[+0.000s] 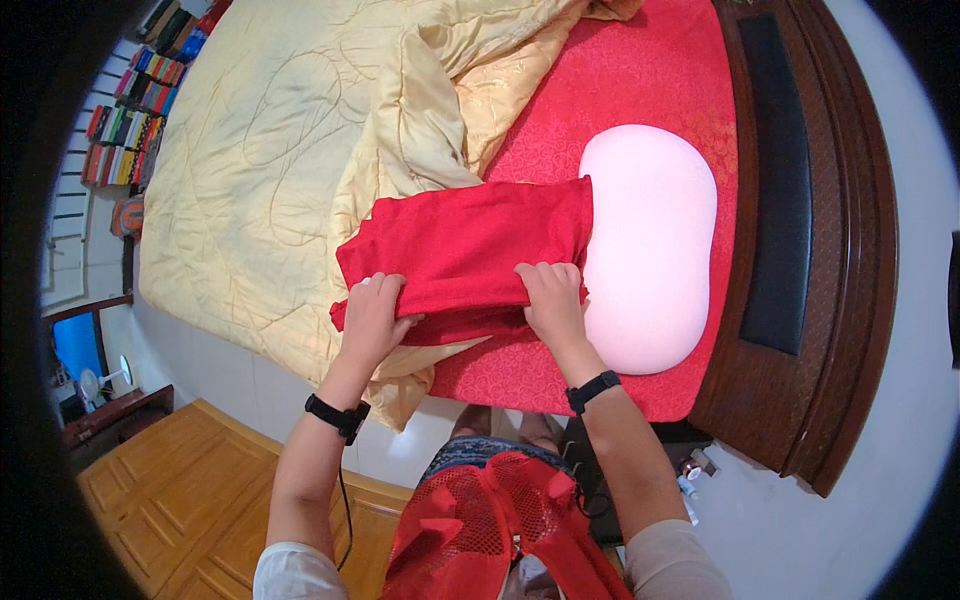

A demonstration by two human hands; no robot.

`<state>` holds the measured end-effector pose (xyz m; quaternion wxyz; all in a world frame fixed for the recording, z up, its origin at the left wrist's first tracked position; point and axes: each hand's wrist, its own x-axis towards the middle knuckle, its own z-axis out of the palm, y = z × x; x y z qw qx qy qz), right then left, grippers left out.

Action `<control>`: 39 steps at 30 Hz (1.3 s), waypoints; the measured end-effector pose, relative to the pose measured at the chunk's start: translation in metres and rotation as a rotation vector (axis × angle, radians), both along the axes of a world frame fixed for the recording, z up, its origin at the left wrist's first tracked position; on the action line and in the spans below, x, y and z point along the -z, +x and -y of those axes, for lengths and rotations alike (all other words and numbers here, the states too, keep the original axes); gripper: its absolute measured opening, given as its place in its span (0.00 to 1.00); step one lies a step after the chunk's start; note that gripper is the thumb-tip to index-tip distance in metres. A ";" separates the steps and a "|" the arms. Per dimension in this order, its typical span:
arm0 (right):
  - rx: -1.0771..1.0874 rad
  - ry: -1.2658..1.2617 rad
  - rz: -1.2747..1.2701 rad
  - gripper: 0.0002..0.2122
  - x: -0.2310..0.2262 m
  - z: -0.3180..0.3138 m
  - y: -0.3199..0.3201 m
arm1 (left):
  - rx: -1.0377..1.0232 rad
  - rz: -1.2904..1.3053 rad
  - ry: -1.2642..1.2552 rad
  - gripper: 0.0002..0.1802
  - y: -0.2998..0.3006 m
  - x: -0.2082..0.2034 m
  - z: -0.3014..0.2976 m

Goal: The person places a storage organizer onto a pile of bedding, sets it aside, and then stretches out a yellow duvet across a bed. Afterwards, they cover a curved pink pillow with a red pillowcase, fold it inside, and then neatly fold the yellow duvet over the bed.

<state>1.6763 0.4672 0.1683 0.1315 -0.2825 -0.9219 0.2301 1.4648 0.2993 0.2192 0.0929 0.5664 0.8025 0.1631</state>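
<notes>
A red pillowcase [470,235] is spread between my hands, over the edge of the bed. My left hand [371,315] grips its near edge at the left, fingers curled over the fabric. At the right end of that same edge, my right hand [553,300] pinches the cloth. Between the hands the near edge sags, with a dark fold beneath it. A smooth pale pink pillow [650,240] with a slightly waisted shape lies uncovered on the bed, just right of the pillowcase. The pillowcase's right side reaches the pillow's left edge.
A rumpled yellow quilt [260,170] covers the bed's left part, partly under the pillowcase. Red patterned bedding [640,60] surrounds the pillow. A dark wooden headboard [850,240] rises at the right. Books [125,130] stand far left; a wooden panelled surface [180,490] is lower left.
</notes>
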 end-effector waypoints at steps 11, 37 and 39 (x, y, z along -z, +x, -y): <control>0.038 0.111 -0.142 0.16 0.003 -0.004 -0.014 | 0.047 -0.265 0.054 0.25 0.050 0.010 -0.044; 1.566 -1.485 -0.599 0.31 0.077 -0.095 0.275 | 0.052 -0.239 -0.248 0.17 0.066 0.070 -0.060; 1.145 -1.299 -0.877 0.26 0.078 -0.098 0.290 | 0.050 -0.243 -0.271 0.16 0.067 0.071 -0.068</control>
